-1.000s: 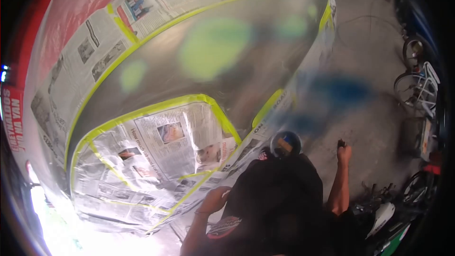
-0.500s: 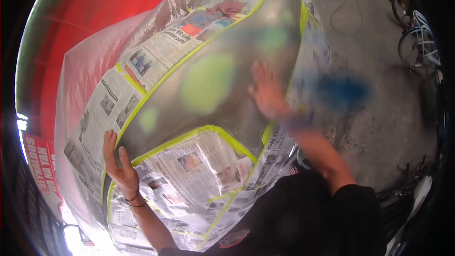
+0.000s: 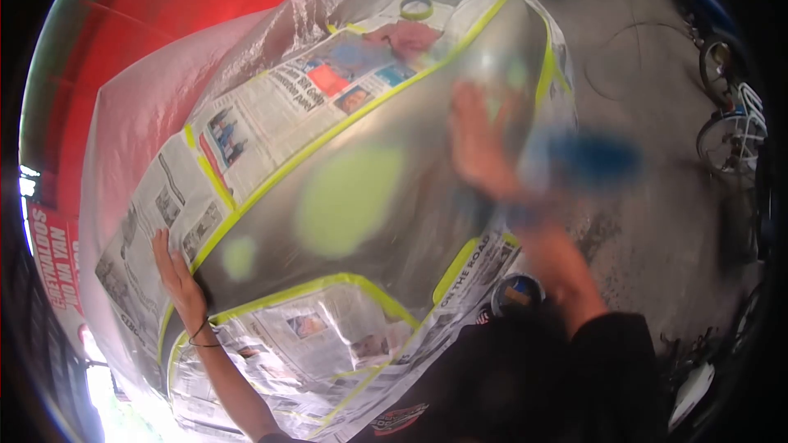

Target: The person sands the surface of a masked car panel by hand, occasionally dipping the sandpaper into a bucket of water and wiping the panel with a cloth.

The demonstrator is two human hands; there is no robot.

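A grey curved panel (image 3: 410,164) with yellow-green patches is framed by yellow-green tape (image 3: 328,121) and newspaper (image 3: 271,107). My left hand (image 3: 179,279) rests at the panel's lower left edge, over the newspaper and tape, with its fingers extended and nothing held. Farther right, my right hand (image 3: 484,143) lies on the upper right part of the panel. Its fingers are spread and somewhat blurred, and no object shows in it. A blue blur covers the area beside my right wrist.
A roll of tape (image 3: 416,7) and a reddish cloth (image 3: 406,37) lie on the newspaper at the top. Clear plastic sheeting (image 3: 139,115) surrounds the work. A round can (image 3: 517,291) is near my body. Bicycle wheels (image 3: 726,139) stand at the right.
My right hand has moved slightly up and right along the panel, its fingers more upright. My left hand has shifted left and down in view. The camera view has also shifted, showing more of the can.
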